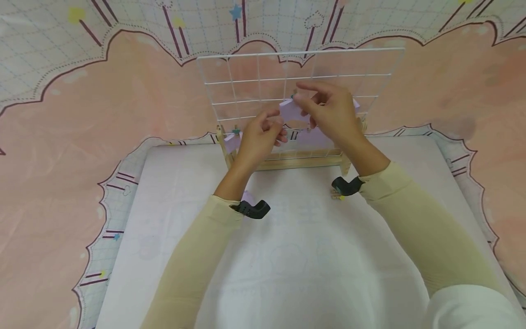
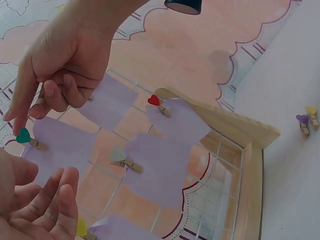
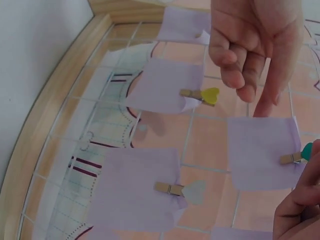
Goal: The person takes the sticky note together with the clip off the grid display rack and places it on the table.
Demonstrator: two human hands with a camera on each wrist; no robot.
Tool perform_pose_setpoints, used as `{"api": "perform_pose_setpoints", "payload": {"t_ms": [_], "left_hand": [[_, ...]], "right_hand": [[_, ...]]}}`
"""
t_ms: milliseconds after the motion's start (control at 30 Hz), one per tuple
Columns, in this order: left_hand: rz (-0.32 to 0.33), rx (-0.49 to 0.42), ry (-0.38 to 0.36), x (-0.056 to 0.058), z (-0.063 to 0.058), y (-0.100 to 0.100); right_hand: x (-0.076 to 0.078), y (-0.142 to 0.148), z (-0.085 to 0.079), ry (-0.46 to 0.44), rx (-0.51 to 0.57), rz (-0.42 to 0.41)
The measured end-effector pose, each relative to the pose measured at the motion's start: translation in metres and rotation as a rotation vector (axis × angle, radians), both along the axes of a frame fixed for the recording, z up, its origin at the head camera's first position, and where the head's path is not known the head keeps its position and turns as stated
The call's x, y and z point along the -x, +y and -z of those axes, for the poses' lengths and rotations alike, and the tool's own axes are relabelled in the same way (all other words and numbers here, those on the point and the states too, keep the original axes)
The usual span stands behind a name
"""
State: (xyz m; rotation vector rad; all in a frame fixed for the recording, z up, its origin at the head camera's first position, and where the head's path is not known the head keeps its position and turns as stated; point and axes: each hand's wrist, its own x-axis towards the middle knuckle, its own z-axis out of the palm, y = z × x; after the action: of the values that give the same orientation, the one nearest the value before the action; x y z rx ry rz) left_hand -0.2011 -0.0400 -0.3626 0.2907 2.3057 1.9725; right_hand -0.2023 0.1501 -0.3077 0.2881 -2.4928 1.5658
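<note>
A purple paper note (image 3: 260,152) hangs on a white wire grid (image 1: 300,52), held by a small wooden clothespin (image 2: 38,145) with a green heart (image 2: 23,135). My right hand (image 1: 334,109) is at this clip. Its thumb and index finger are spread apart, one fingertip right against the heart, the other fingers bent. On the note's other side is my left hand (image 1: 260,137), with its index finger stretched to the paper's edge and its remaining fingers loosely curled. Around them hang several more purple notes, clipped with a white heart (image 2: 118,154), a red heart (image 2: 154,101) and a yellow heart (image 3: 210,95).
A wooden stand (image 1: 304,163) carries the grid on a white tabletop (image 1: 296,265). Two loose clothespins, with a purple heart (image 2: 302,119) and a yellow one (image 2: 311,110), lie in front of it. Another piece of purple paper (image 1: 248,197) shows beside my left wrist.
</note>
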Motion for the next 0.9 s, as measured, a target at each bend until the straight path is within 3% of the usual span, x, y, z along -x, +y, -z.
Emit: {"api": "perform_pose_setpoints", "payload": {"t_ms": [200, 400, 600, 900], "left_hand": [[-0.002, -0.028, 0.007, 0.003, 0.000, 0.004], [0.004, -0.022, 0.041, 0.007, 0.000, 0.005], [-0.010, 0.033, 0.092, 0.013, -0.002, 0.006], [-0.018, 0.081, 0.109, 0.015, -0.005, 0.008]], "right_hand": [[0.005, -0.003, 0.000, 0.001, -0.094, 0.004], [0.008, -0.005, 0.001, 0.050, -0.098, 0.020], [0.009, -0.010, 0.004, 0.079, -0.097, 0.029], [0.010, -0.011, 0.004, 0.190, -0.230, 0.046]]}}
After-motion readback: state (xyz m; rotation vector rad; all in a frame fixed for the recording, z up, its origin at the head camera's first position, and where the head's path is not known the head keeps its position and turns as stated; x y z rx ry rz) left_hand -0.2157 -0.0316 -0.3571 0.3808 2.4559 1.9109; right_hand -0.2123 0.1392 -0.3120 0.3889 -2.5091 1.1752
